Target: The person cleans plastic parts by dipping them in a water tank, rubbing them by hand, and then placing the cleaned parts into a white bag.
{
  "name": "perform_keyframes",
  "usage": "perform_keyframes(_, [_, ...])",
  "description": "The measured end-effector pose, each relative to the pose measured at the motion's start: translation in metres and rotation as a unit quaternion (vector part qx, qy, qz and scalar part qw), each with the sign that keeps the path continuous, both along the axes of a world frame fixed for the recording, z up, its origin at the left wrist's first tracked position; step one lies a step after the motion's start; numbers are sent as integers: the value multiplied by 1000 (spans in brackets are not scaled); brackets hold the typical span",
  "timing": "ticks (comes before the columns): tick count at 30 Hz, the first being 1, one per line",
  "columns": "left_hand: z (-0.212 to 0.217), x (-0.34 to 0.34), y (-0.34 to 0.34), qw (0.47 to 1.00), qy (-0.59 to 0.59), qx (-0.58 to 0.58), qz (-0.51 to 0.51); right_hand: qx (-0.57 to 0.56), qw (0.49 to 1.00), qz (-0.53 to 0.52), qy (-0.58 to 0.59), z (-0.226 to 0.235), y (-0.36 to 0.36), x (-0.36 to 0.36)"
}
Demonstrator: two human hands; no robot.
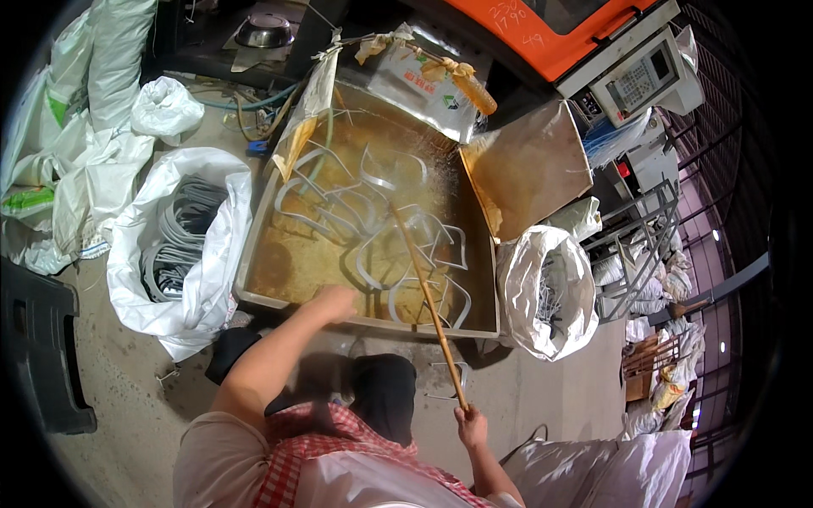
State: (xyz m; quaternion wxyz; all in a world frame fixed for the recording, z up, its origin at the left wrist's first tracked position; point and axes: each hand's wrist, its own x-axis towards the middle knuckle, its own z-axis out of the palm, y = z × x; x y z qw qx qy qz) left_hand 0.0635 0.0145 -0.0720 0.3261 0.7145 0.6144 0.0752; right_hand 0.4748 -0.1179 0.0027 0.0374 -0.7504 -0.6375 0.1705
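Note:
My right hand (472,425) is closed around the lower end of a long bamboo stick (433,310). The stick slants up and left over the front rim, and its far end is among grey bent strips (377,179) in a shallow metal tank (373,325) of brownish water. Several of these thin, curved strips lie tangled across the middle and right of the water. My left hand (335,303) is at the tank's front rim, left of the stick. Its fingers point away from view, so their grip is hidden.
A white sack (127,254) of stacked grey curved strips stands left of the tank; another white sack (576,313) with strips stands right. A metal panel (533,173) leans at the tank's right side. Behind is an orange machine (517,42) with a keypad. A black stool (42,356) stands far left.

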Motion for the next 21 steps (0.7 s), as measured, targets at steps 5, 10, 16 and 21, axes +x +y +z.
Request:
perform_keyframes(5, [5,6,-1,999,1,30,-14,16,998,65,22,-40,39,-8])
perform_keyframes(10, [8,13,1,1000,4,-1,-9,45,992,55,102,-104,65,-24])
perform_keyframes(16, [-1,11,7,999,11,2,-31,92,970,20,222,-145,96,-34])
perform_keyframes(21, [-10,14,20,1000,7,16,-22,30,944,-82,318,-120,160,-43])
